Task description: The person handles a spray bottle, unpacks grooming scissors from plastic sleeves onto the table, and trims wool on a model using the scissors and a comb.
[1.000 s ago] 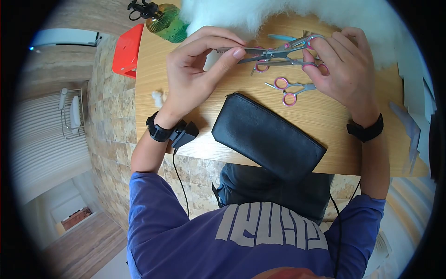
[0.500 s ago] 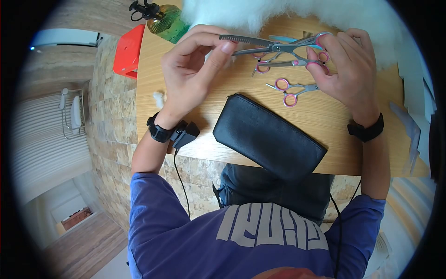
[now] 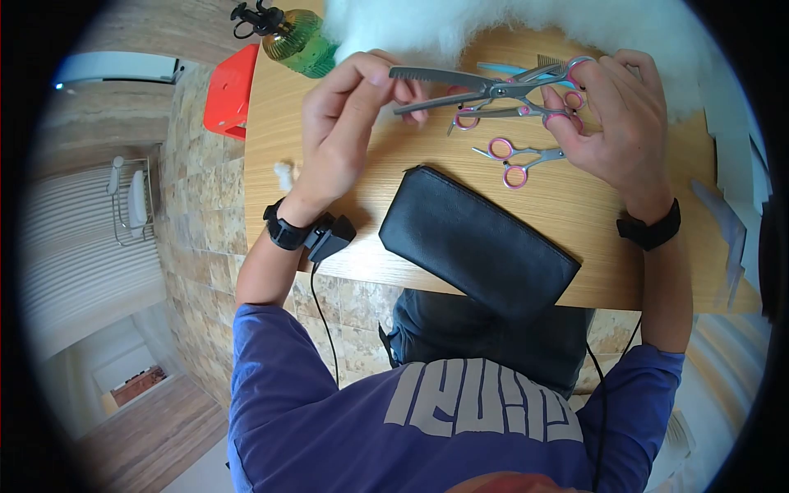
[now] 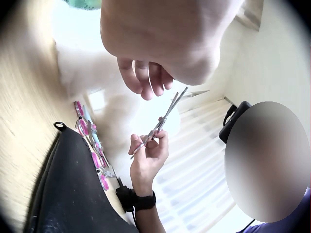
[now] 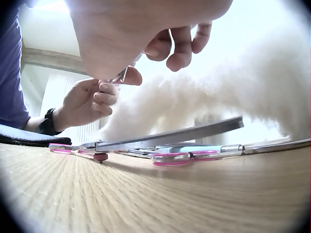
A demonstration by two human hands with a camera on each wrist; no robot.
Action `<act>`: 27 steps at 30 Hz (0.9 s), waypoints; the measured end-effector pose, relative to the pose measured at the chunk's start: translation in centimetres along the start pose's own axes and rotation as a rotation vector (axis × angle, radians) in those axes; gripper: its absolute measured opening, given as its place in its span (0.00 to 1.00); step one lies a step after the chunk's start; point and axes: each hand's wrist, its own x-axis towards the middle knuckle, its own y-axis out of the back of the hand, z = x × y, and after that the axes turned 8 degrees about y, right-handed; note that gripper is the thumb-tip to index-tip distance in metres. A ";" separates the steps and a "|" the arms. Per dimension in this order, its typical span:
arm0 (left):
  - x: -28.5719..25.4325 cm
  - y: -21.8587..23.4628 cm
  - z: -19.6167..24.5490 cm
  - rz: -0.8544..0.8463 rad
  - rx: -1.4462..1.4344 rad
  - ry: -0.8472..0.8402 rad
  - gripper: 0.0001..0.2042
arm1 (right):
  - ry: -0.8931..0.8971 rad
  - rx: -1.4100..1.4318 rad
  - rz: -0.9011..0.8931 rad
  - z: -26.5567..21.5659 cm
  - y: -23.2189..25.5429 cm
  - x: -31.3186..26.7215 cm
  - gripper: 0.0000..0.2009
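Note:
My right hand [image 3: 620,123] holds a pair of thinning scissors [image 3: 444,78] by its pink-lined rings, above the table. Its toothed blade and its other blade stand spread apart, pointing left. Right at the blade tips is my left hand [image 3: 337,131], its fingers loosely bent and the thumb along the index finger. In the left wrist view, the scissors [image 4: 163,119] show below those hanging fingers. Beneath the raised pair, more scissors with pink rings [image 3: 467,119] lie on the table. Another such pair of scissors [image 3: 515,158] lies nearer the body, its right end close to my right hand.
A black zip pouch [image 3: 477,238] lies at the table's front edge. White fluffy fur [image 3: 394,29] covers the back. A light blue comb handle [image 3: 497,67] lies behind the scissors. At the back left stands a green spray bottle [image 3: 300,45]; a white tuft [image 3: 283,175] lies at left.
The thinning scissors' blades have spread apart and the toothed blade has risen. My left thumb, earlier at the blades, has drawn back from them. The right hand keeps its hold on the rings.

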 end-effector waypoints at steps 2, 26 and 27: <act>-0.2 -0.4 0.1 -0.013 0.008 0.075 0.07 | 0.005 0.007 -0.001 0.1 0.0 0.0 0.18; -0.5 -1.9 -0.3 -0.135 0.118 0.124 0.16 | -0.006 0.049 -0.162 -0.1 -0.2 -0.2 0.23; -0.5 -2.2 -0.4 -0.091 0.182 0.150 0.15 | 0.011 0.041 -0.159 -0.2 -0.4 -0.1 0.21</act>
